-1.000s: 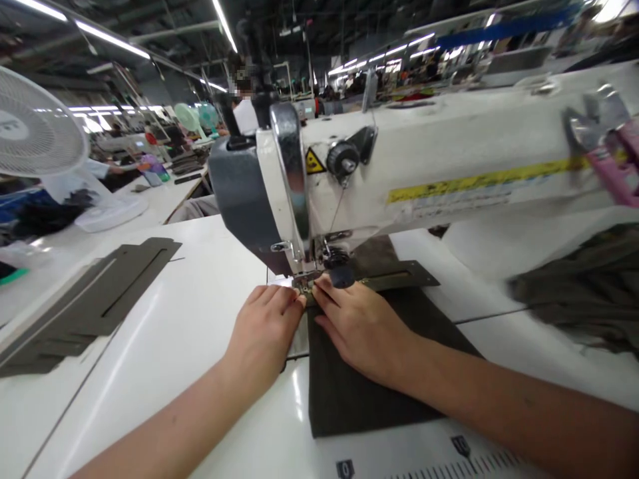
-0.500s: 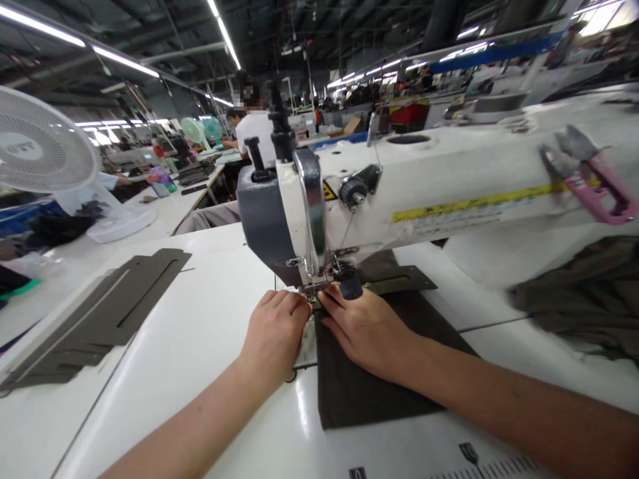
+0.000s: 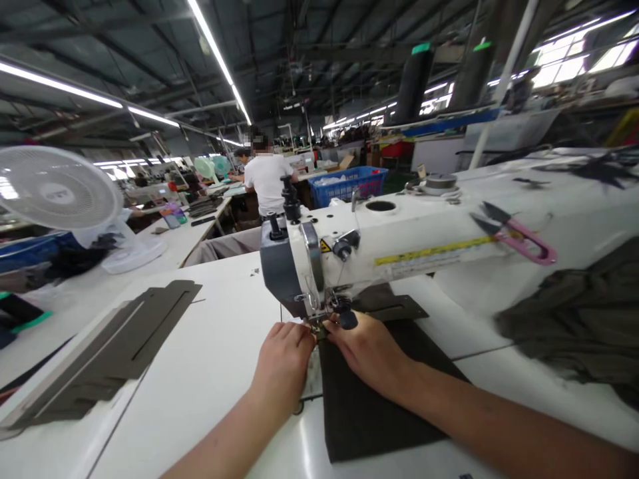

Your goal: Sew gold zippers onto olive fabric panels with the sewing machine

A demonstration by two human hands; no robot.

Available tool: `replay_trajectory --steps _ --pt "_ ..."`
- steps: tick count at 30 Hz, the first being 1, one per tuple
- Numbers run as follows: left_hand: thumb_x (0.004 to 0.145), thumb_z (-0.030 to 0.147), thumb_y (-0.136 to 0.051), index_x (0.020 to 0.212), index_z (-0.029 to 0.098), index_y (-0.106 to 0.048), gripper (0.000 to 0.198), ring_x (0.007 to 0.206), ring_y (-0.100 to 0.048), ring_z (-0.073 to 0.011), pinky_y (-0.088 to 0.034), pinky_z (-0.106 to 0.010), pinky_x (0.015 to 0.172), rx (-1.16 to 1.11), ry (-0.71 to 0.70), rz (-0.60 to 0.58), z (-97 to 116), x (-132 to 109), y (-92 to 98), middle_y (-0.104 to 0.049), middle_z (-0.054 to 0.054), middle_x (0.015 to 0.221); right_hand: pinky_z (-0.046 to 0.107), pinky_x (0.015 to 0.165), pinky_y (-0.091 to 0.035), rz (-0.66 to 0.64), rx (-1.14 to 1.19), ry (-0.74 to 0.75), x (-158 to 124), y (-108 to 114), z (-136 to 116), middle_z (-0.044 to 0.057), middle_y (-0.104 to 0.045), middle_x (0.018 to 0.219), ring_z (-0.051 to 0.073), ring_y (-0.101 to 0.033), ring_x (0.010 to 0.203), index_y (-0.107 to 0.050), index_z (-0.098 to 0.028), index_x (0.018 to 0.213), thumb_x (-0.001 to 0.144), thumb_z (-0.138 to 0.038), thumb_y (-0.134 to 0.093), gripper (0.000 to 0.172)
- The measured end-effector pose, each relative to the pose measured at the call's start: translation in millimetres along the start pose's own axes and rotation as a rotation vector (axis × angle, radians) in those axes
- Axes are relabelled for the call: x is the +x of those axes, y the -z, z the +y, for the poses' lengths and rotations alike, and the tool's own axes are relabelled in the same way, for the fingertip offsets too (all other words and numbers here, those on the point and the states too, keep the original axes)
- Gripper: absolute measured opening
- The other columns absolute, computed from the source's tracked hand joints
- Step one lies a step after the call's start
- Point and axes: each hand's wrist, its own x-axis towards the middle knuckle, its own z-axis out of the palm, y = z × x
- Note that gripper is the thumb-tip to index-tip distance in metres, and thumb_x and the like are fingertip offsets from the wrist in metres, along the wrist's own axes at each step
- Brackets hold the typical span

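A dark olive-brown fabric panel (image 3: 372, 406) lies under the head of a white sewing machine (image 3: 319, 266), its near corner flat on the table. My left hand (image 3: 285, 356) is curled closed, its fingertips meeting the panel's edge just left of the presser foot. On the other side, my right hand (image 3: 369, 349) rests over the panel, with thumb and fingers pinched on its edge close to the needle. The presser foot and a black knob partly hide the fingertips. Behind the right hand, a dark piece with a slot (image 3: 394, 306) lies at the machine.
Stacked dark slotted pieces (image 3: 144, 332) lie on the left of the white table (image 3: 224, 412). A white fan (image 3: 60, 193) stands beyond them. Pink-handled snips (image 3: 524, 243) lie on the machine arm. Crumpled dark fabric (image 3: 579, 319) is at right. A person in white (image 3: 269, 179) sits ahead.
The view has tilted up, so the machine and hands appear lower, and a blue basket shows behind. Both hands stay by the needle with the fabric panel.
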Motion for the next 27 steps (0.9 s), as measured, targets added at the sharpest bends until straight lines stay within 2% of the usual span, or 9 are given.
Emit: replay_trajectory --steps 6,14,19,23,27 --pt "0.079 0.007 -0.055 0.078 0.014 -0.059 0.008 0.075 -0.056 -0.0205 -0.046 -0.034 0.068 0.013 0.011 0.004 0 -1 -0.9 -0.061 -0.006 0.080 0.030 0.076 -0.046 0.018 0.016 0.026 2 -2 0 0.007 -0.065 0.088 0.019 -0.060 0.083 -0.063 -0.016 0.087 0.085 -0.010 -0.045 0.019" --pt "0.080 0.009 -0.054 0.074 0.015 -0.058 0.009 0.071 -0.054 -0.0196 -0.042 -0.033 0.065 0.073 -0.021 -0.052 -1 4 5.9 -0.059 -0.005 0.075 0.030 0.082 -0.043 -0.057 -0.076 0.114 4 6 -3 0.008 -0.064 0.094 0.019 -0.057 0.091 -0.064 -0.016 0.091 0.083 -0.008 -0.047 0.020" --pt "0.077 0.007 -0.057 0.073 0.014 -0.058 0.008 0.071 -0.054 -0.0197 -0.043 -0.033 0.066 0.072 -0.014 -0.071 -1 5 8.6 -0.060 -0.006 0.076 0.031 0.081 -0.043 -0.081 -0.110 0.101 5 9 -9 0.007 -0.065 0.091 0.019 -0.057 0.090 -0.064 -0.014 0.091 0.082 -0.007 -0.046 0.021" --pt "0.078 0.006 -0.055 0.077 0.014 -0.061 0.010 0.075 -0.058 -0.0202 -0.045 -0.033 0.068 -0.019 0.009 -0.049 -4 5 8.9 -0.063 -0.007 0.082 0.029 0.081 -0.043 -0.074 -0.054 0.119 6 18 3 0.005 -0.064 0.095 0.017 -0.056 0.091 -0.063 -0.016 0.094 0.083 -0.013 -0.050 0.017" --pt "0.080 0.006 -0.053 0.086 0.016 -0.065 0.017 0.085 -0.061 -0.0195 -0.046 -0.034 0.076 -0.165 0.050 -0.059 -7 -1 18.4 -0.067 -0.006 0.093 0.038 0.082 -0.043 -0.031 -0.289 -0.056 -15 37 15 0.015 -0.061 0.102 0.026 -0.054 0.095 -0.060 -0.007 0.104 0.079 -0.023 -0.058 0.029"
